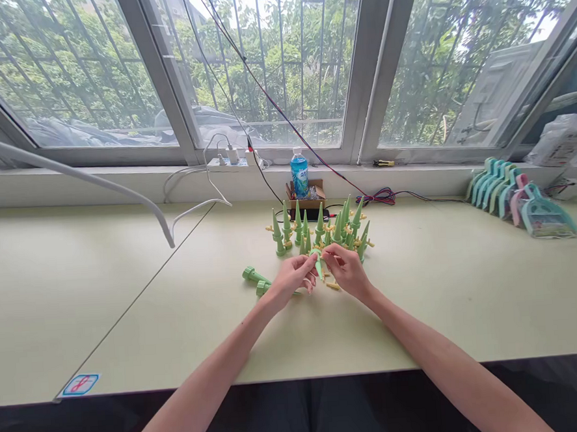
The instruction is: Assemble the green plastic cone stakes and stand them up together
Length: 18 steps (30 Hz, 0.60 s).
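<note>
Head: green spike in left hand, right hand alongside.

Fingers holding spike, yellow pieces, bottle

Right of the right hand the counter offers free passage, but standing green cones block the way ahead and two lying cones obstruct the left.

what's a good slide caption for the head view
Left-hand grip on a tapered green spike, right-hand grip beside it, near upright spikes with yellow fittings.
</note>
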Motion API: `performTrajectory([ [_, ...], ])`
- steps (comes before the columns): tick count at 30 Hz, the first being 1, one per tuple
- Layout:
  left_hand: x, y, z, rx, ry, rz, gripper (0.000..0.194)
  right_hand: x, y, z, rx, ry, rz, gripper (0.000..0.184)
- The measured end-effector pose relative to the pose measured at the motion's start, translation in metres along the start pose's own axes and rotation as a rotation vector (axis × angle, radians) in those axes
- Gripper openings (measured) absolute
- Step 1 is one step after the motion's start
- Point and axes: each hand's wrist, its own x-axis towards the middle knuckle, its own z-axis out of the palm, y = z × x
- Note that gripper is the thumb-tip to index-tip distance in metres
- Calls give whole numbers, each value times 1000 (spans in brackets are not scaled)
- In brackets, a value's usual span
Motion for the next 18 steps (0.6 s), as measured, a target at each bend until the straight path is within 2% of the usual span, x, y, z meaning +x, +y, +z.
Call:
performTrajectory([
  [5, 0, -3, -3, 119, 34, 97, 43, 0, 1, 1, 19, -3, 31, 31],
  [9, 0, -5, -3, 227, 120, 257, 38, 0, 1, 1, 34, -10, 72, 32],
  [12, 0, -6, -3, 275, 127, 352, 36, 0, 0, 2, 38, -19, 99, 33],
  [18, 1, -11, -2, 415, 214, 457, 28, 0, -1, 2, 68, -19, 131, 36],
])
